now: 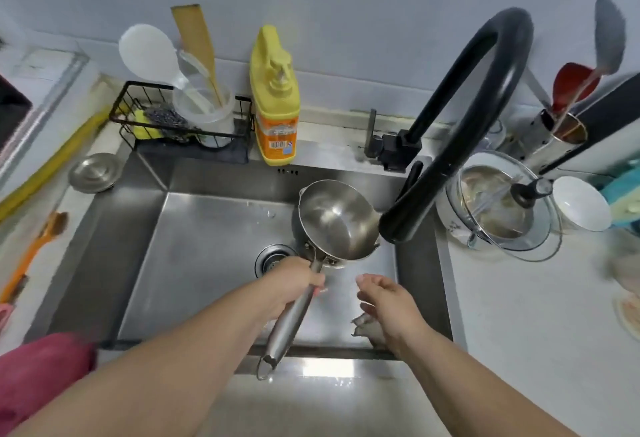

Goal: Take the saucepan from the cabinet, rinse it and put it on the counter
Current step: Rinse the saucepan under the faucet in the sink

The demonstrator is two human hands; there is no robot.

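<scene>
The left hand (294,284) grips the saucepan (337,225) handle over the sink (104,229), under the faucet (398,225). The right hand (388,301) hangs relaxed, empty. No water seems to run; rinsing and the counter (519,332) remain.

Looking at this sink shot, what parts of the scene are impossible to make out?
All in the head view:
- Water flow: the black faucet spout sits over the saucepan, but no stream is discernible.
- Left hand: its grip covers part of the saucepan handle.
- Right hand: it hides part of the grey scrap in the sink.
- Pot under the glass lid: contents obscured by glare.
- Orange brush: motion-blurred, cut by the left edge.
</scene>
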